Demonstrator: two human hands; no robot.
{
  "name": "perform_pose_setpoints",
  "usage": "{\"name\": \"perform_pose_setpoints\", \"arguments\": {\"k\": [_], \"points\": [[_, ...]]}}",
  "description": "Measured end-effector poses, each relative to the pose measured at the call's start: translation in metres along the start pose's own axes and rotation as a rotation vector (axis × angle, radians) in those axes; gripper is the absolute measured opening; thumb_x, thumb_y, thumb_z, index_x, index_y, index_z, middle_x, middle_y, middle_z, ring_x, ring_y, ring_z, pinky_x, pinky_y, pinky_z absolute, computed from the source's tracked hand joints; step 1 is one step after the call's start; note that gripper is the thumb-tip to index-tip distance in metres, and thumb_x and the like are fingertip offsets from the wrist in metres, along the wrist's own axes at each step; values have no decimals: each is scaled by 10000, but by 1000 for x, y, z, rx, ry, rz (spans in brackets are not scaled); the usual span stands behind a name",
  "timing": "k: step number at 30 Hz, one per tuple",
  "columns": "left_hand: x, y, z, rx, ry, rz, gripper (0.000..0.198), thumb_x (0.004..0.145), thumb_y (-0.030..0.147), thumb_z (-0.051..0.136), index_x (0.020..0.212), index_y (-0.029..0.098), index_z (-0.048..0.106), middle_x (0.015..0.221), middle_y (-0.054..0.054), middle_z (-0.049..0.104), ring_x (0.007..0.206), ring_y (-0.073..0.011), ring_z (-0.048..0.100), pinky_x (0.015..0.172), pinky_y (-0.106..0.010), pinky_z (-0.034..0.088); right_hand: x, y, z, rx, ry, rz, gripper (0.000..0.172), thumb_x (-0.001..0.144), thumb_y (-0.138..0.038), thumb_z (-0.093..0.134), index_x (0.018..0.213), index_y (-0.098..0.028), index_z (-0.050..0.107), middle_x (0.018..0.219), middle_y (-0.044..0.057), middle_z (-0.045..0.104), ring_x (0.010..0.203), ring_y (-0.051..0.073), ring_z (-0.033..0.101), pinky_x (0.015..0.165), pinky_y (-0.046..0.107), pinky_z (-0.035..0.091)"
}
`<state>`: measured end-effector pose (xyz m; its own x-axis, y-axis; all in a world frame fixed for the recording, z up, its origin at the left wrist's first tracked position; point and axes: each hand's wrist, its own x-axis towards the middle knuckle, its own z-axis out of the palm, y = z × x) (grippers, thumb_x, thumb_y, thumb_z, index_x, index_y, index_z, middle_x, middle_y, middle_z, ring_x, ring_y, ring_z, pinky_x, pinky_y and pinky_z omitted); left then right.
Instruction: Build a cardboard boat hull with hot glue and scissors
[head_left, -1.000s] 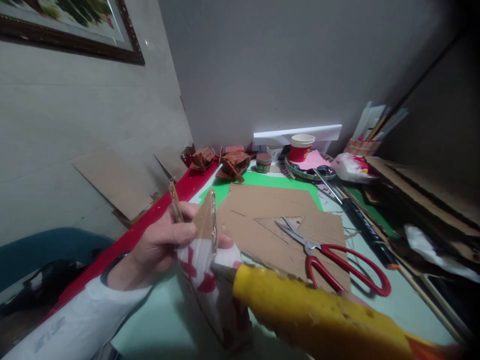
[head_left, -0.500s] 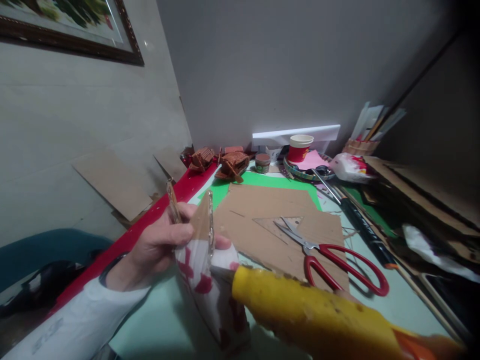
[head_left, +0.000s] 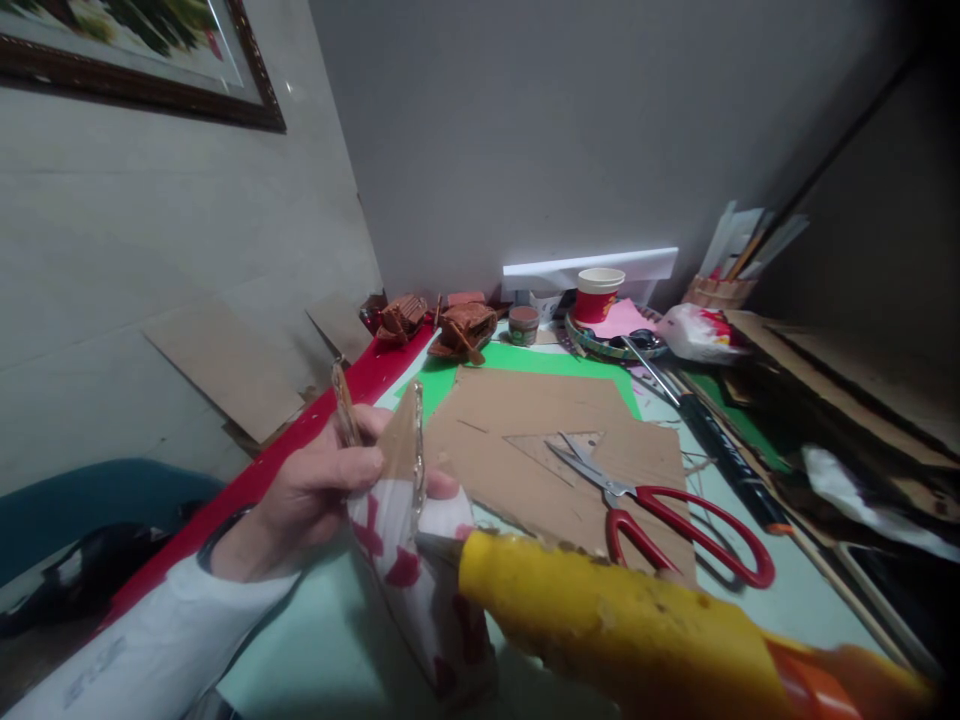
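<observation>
My left hand is closed on a folded cardboard piece with a white and red printed face, holding it upright over the table's near edge. A shiny line of glue runs along the piece's top edge. A second thin cardboard strip stands up between the same fingers. A yellow glue gun comes in from the lower right, its metal nozzle touching the piece's right side. Of my right hand only a blurred bit shows at the gun's orange trigger, wrapped round the grip.
Red-handled scissors lie on a brown cardboard sheet over a green mat. Behind are brown models, a small jar, a red paper cup and a plastic bag. Cardboard stacks crowd the right.
The glue gun has slid slightly left and down along the cardboard piece. My left hand keeps its hold and has barely moved.
</observation>
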<state>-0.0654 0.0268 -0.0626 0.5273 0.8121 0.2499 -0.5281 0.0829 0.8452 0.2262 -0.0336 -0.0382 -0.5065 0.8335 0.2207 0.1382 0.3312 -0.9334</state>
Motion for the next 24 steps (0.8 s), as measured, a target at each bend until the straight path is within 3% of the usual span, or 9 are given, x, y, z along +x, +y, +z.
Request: {"name": "perform_pose_setpoints", "arguments": {"k": [15,24], "points": [[5,1,6,-23,-20,2,104,919,196,719,999,131,706,998,-50,774,836,-178,752,688,-311,639,-1,-2,1,49,13,3,240,1029,-400,594,1218,-266,655,1277,91,633,1055,208,649,870,364,591],[3,3,3,4,-50,7,142,947,193,688,1070,125,707,1045,-76,801,882,-192,781,757,-346,664,-2,0,5,6,26,-18,251,1031,-396,592,1223,-246,652,1272,92,635,1047,210,651,872,376,593]]}}
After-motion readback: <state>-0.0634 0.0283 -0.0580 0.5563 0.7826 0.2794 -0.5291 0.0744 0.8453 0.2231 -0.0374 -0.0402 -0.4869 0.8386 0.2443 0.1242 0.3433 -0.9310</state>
